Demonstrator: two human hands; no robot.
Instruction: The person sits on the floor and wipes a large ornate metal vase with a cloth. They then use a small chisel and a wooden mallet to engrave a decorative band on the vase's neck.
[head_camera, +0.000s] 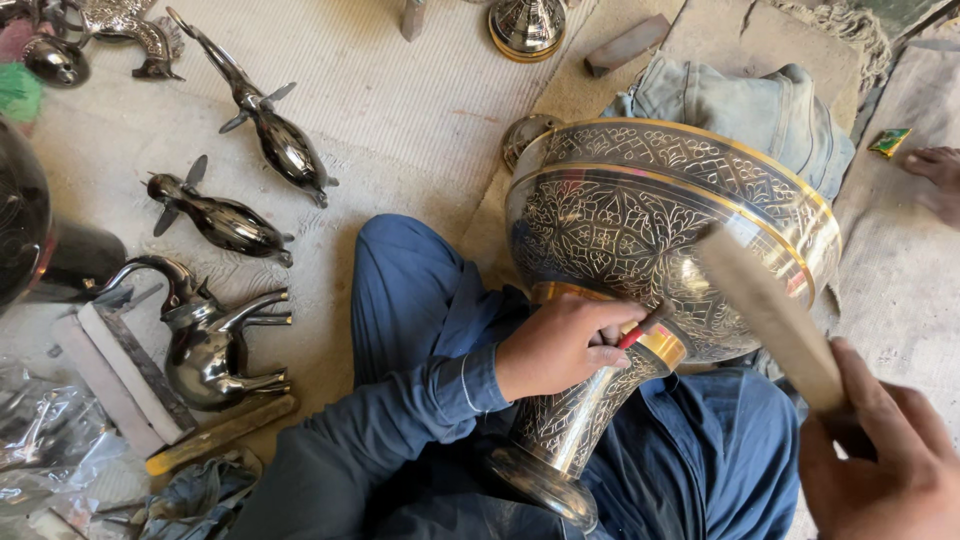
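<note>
A large engraved metal vase (640, 220) with gold bands lies tilted across my lap, its foot toward me and its wide bowl pointing away. My left hand (565, 345) is closed on a small red-handled chisel (640, 328) whose tip rests against the vase's neck by a gold band. My right hand (885, 455), at the lower right corner, grips a flat wooden mallet (770, 315) raised above the chisel and blurred. My legs are in blue trousers.
Dark polished metal animal figures lie on the mat to the left: two birds (275, 135) (215, 215) and an elephant (210, 340). Folded denim cloth (750, 105) props the vase. Another metal piece (527, 27) stands at top. Someone's foot (935, 170) shows at the right edge.
</note>
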